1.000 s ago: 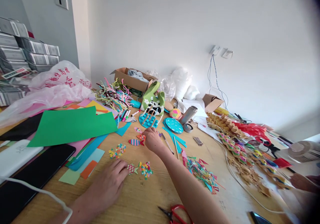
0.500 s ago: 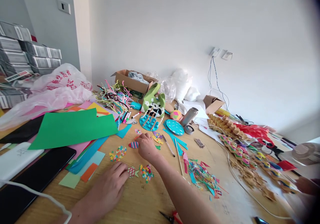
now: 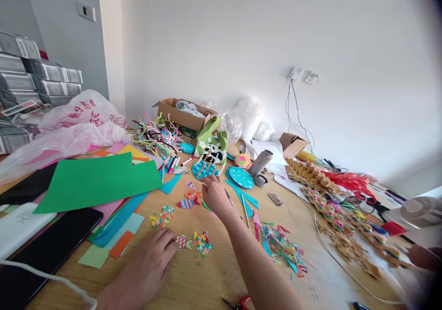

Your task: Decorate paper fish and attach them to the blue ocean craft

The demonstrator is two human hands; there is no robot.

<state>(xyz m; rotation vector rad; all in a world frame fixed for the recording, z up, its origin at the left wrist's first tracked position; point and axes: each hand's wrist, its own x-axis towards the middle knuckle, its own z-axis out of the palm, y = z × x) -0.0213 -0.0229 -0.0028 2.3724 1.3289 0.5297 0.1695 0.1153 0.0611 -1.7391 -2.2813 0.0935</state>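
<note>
My left hand [image 3: 155,259] rests on the table with fingers loosely bent, its fingertips beside a red-and-white checked paper fish [image 3: 181,242]. My right hand [image 3: 214,195] reaches further out, fingers curled together just in front of a blue disc [image 3: 199,169] with twisted strands; what lies under its fingertips is hidden. Left of it are a striped paper fish [image 3: 187,203], an orange fish [image 3: 192,195] and a small pink fish [image 3: 191,185]. Dotted, many-coloured paper shapes [image 3: 167,213] lie beyond my left hand, and another multicoloured cluster [image 3: 203,243] lies between my forearms.
Green paper [image 3: 100,178] tops coloured sheets on the left, near a black phone-like slab [image 3: 69,241]. A metal flask [image 3: 260,162], tape roll [image 3: 260,180] and dotted blue disc [image 3: 241,177] stand behind. Paper scraps [image 3: 281,245] and red-handled scissors [image 3: 244,302] lie right and in front.
My right hand has moved right and away from the striped and orange fish, which are now uncovered. It now covers the spot of the purple and yellow pieces. My left hand stays nearly still.
</note>
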